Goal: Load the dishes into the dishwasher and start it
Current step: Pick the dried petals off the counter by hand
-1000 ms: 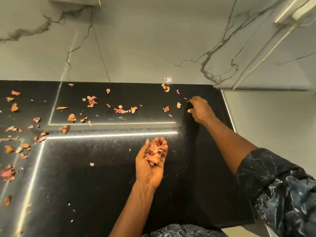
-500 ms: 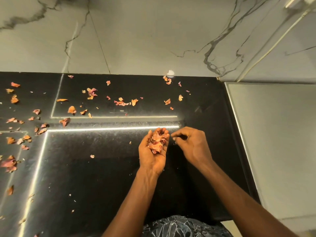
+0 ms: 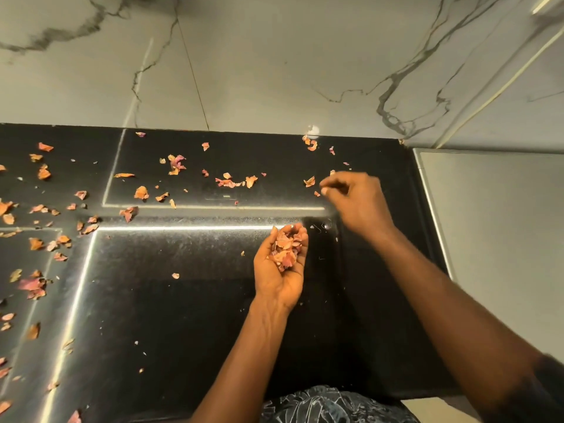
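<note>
No dish or dishwasher is in view. My left hand is cupped palm up over the black countertop and holds a heap of dry orange-pink peels. My right hand reaches toward the back right of the counter. Its fingertips are pinched together right beside a small peel scrap and a larger one. Whether anything is between those fingertips does not show.
Several more peels lie scattered across the counter's back and left side. A grey marble wall rises behind the counter. A pale grey flat surface adjoins the counter's right edge.
My right hand went from the back of the counter to my left palm, then out again to the peels at the back right. The left hand stayed cupped with its heap.
</note>
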Demonstrator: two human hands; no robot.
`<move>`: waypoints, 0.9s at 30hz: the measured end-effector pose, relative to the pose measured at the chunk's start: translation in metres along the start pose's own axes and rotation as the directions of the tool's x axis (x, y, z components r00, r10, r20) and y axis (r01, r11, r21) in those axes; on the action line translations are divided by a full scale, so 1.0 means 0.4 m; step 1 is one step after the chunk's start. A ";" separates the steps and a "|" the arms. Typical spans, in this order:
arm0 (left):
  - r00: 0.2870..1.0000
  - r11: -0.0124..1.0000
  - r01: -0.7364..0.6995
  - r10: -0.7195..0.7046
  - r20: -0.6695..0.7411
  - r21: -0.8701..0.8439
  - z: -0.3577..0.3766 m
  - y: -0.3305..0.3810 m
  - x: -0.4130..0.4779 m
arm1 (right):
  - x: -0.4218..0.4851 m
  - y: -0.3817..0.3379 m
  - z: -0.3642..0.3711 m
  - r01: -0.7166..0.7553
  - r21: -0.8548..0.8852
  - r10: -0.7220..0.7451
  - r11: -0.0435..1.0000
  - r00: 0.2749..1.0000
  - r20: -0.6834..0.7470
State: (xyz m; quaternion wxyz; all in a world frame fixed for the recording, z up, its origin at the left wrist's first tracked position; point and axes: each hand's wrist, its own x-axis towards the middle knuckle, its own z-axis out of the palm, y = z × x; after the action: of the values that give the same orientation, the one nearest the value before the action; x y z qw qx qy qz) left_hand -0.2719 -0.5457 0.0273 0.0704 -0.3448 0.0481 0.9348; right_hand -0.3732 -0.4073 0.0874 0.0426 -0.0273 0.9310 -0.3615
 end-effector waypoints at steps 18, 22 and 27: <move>1.000 1.000 -0.002 0.003 -0.012 0.015 -0.026 0.007 -0.022 | 0.118 0.125 0.120 0.073 -0.385 -0.047 0.920 0.996 0.077; 1.000 1.000 -0.007 0.008 -0.012 0.021 -0.020 0.003 -0.025 | 0.071 0.100 0.156 0.133 -0.435 -0.104 0.890 0.990 0.091; 0.999 0.999 -0.034 0.034 -0.005 0.036 -0.029 0.013 -0.036 | 0.012 0.078 0.179 0.184 -0.436 -0.131 0.881 0.980 0.150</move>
State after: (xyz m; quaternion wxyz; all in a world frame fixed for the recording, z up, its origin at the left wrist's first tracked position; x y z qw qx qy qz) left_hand -0.2547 -0.5537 0.0281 0.0607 -0.3450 0.0708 0.9339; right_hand -0.3717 -0.4327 0.0135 0.0596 -0.1328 0.9797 -0.1377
